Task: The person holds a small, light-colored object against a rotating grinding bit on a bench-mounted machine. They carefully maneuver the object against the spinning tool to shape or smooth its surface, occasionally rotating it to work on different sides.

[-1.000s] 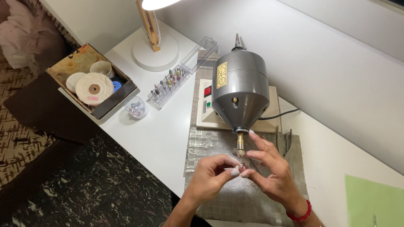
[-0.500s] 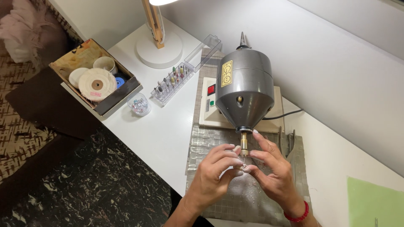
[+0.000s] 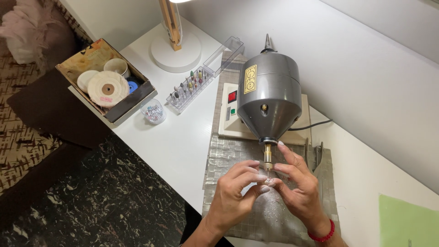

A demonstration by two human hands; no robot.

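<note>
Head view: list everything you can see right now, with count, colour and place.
polishing motor: one, grey, on a cream base with switches, back of mat
spindle: one, brass, sticking out toward the hands
mat: one, silvery checked, under motor and hands
bur rack: one, clear, mixed colours, left of motor, lid open
small dish: one, clear, beads inside, by the rack
box: one, brown, far left, holding white buffing wheels
lamp base: one, white, round, behind rack
green sheet: one, bottom right
table: one, white
left hand: pinching a small item, too small to identify, at the spindle tip
right hand: red bracelet, fingers at the same item
</note>
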